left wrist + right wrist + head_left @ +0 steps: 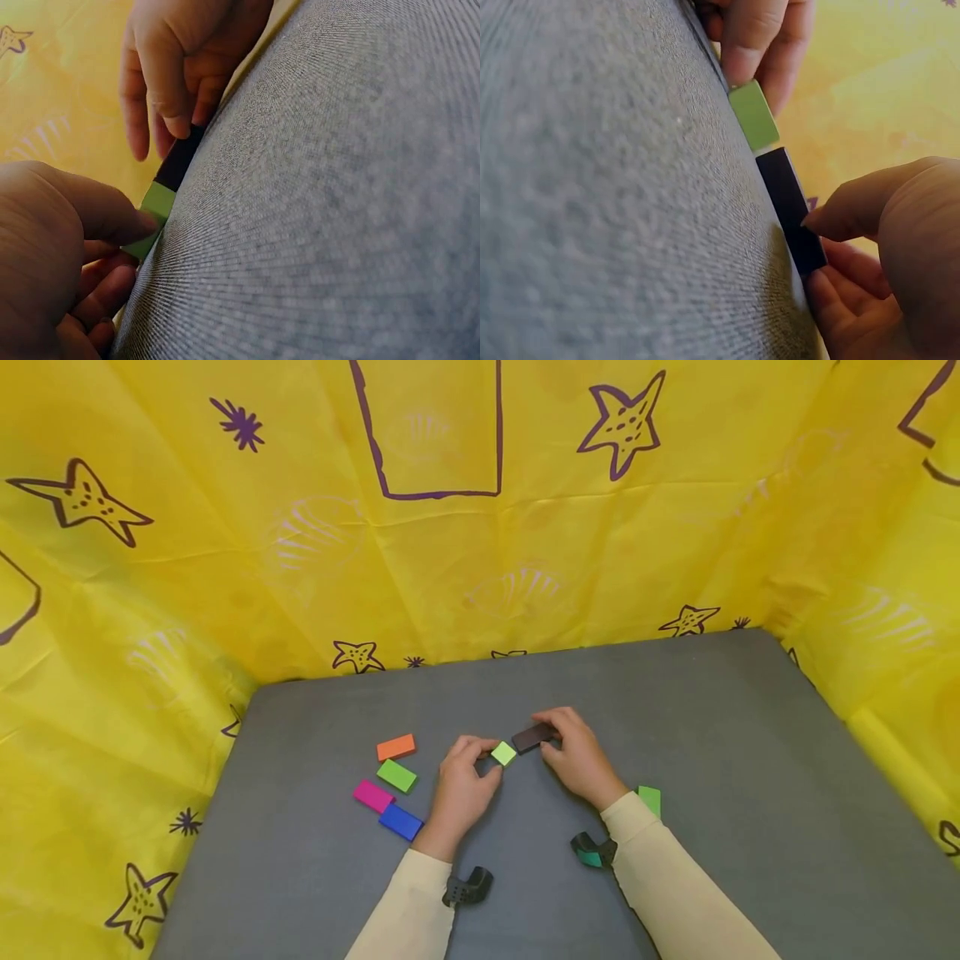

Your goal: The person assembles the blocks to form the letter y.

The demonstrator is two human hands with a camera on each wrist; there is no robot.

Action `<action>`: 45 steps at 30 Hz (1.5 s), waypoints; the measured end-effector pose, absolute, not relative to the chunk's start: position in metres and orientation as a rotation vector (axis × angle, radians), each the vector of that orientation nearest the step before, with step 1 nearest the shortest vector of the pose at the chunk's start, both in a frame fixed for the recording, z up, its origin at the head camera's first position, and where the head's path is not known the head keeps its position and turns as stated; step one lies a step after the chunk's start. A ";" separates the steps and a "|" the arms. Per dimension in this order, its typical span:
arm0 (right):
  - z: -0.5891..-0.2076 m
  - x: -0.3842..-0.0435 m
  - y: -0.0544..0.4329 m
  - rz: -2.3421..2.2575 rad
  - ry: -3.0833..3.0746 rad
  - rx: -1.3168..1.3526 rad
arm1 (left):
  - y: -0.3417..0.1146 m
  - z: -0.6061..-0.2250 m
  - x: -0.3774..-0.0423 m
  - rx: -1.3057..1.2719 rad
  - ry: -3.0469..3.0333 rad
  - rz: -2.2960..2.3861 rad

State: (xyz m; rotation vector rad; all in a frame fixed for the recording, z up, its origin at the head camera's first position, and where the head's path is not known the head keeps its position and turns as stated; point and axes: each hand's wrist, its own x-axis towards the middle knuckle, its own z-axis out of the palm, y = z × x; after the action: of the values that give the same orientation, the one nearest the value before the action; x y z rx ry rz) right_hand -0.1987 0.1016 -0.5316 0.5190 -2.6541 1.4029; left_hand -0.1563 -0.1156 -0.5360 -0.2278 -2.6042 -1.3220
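Note:
Near the middle of the grey table, my left hand (463, 789) pinches a small light green block (503, 753) between thumb and fingers. Just right of it, my right hand (581, 760) grips a dark, nearly black oblong block (531, 737) by its right end. The two blocks lie end to end on the table surface. In the right wrist view a thin gap shows between the green block (754, 116) and the dark block (784, 202). Seen from the left wrist, the thumb presses on the green block (157, 201), hiding part of it.
Left of my left hand lie an orange block (396, 747), a green block (397, 776), a magenta block (373, 796) and a blue block (401, 821), the last two touching. Another green block (650, 798) is partly hidden by my right forearm. Yellow patterned cloth (450, 568) surrounds the table.

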 end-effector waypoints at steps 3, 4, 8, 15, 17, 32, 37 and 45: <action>-0.531 -0.198 0.101 1.414 -2.655 0.550 | -0.116 -0.536 -0.157 -0.237 -2.615 -1.323; -0.531 -0.197 0.101 1.421 -2.658 0.558 | -0.116 -0.536 -0.157 -0.238 -2.618 -1.324; -0.531 -0.197 0.100 1.445 -2.673 0.569 | -0.115 -0.535 -0.155 -0.248 -2.636 -1.328; -0.533 -0.197 0.099 1.450 -2.641 0.589 | -0.113 -0.532 -0.153 -0.291 -2.657 -1.338; -0.533 -0.197 0.098 1.452 -2.632 0.595 | -0.113 -0.532 -0.154 -0.292 -2.658 -1.335; -0.532 -0.197 0.098 1.538 -2.630 0.642 | -0.115 -0.533 -0.154 -0.333 -2.710 -1.303; -0.532 -0.197 0.098 1.549 -2.637 0.701 | -0.115 -0.534 -0.155 -0.359 -2.728 -1.293; -0.532 -0.197 0.100 1.526 -2.665 0.776 | -0.115 -0.534 -0.155 -0.366 -2.740 -1.289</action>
State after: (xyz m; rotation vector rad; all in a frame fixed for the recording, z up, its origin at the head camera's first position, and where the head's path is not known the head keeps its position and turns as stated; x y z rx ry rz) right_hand -0.1972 0.0995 -0.5318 0.7756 -2.6655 1.5263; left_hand -0.1548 -0.1155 -0.5342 -0.3660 -2.7397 -1.2894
